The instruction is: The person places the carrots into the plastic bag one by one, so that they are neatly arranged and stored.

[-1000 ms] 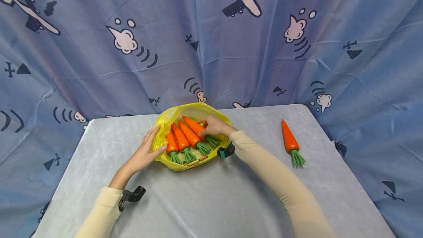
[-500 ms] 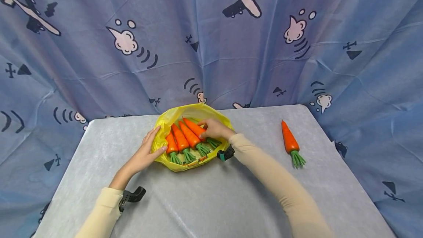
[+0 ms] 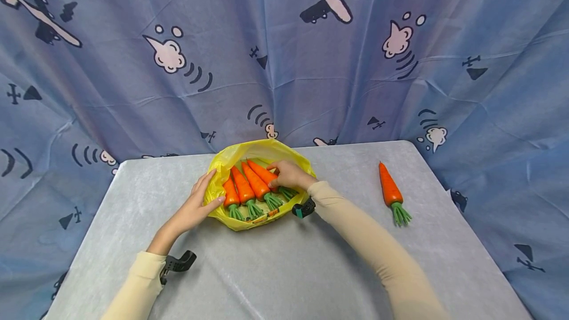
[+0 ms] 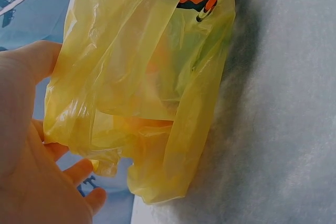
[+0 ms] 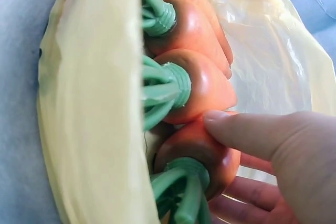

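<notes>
A yellow plastic bag (image 3: 249, 149) lies with its mouth toward me, several orange carrots (image 3: 242, 185) with green stems side by side inside it. My left hand (image 3: 195, 204) holds the bag's left edge between thumb and fingers. In the left wrist view, the thumb lies against the yellow plastic (image 4: 126, 35), through which orange shows faintly. Reaching into the mouth from the right, my right hand (image 3: 290, 174) grips the rightmost carrot (image 5: 197, 148). Its thumb presses on top near the stem, and the other fingers curl underneath, partly hidden.
One more carrot (image 3: 390, 186) lies on the right side of the grey-white table (image 3: 289, 270), stem toward me. Behind the table's back edge hangs a blue curtain (image 3: 222, 63) printed with airplanes.
The rightmost carrot and my right hand have shifted slightly toward me inside the bag. My left hand and the carrot on the table have stayed put.
</notes>
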Demonstrator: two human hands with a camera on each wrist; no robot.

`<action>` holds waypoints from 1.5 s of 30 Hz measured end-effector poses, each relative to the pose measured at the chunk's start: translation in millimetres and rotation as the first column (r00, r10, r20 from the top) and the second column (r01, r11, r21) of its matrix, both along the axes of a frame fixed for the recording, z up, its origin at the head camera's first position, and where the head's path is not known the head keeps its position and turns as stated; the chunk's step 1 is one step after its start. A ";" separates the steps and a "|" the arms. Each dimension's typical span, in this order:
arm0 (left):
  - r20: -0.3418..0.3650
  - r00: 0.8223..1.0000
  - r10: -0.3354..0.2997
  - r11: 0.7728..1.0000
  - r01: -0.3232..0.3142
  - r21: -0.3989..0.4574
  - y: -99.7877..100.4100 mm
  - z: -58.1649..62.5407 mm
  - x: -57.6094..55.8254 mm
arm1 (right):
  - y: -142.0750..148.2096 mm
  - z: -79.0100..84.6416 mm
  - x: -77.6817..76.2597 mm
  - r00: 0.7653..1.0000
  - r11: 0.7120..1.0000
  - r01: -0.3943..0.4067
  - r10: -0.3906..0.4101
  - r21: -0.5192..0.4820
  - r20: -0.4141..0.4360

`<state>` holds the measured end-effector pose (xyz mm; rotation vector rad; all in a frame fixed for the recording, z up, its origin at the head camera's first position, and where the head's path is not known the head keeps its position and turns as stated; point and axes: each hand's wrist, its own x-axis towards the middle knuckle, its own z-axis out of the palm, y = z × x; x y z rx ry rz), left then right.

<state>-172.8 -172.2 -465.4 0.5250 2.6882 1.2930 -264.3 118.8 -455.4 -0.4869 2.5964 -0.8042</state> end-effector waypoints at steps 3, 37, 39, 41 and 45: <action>0.003 1.000 0.002 1.000 -0.002 -0.003 0.0 0.0 -0.1 | -0.4 0.6 0.7 1.000 1.000 -0.002 0.002 0.012 -0.001; 0.016 1.000 0.001 1.000 -0.001 0.004 -1.1 1.4 2.2 | -0.6 1.6 3.7 0.999 0.998 -0.024 0.025 0.060 -0.020; 0.013 1.000 0.001 1.000 -0.001 0.006 -1.0 1.9 2.3 | -0.7 1.8 3.6 1.000 0.998 -0.020 0.021 0.063 -0.020; 0.011 1.000 0.002 1.000 -0.002 0.007 -1.2 2.2 2.2 | -0.9 2.5 3.6 1.000 0.998 -0.018 0.019 0.066 -0.021; 0.011 1.000 0.004 1.000 -0.004 0.003 -2.0 1.8 1.6 | -0.8 4.5 4.1 1.000 0.998 -0.007 0.008 0.062 -0.010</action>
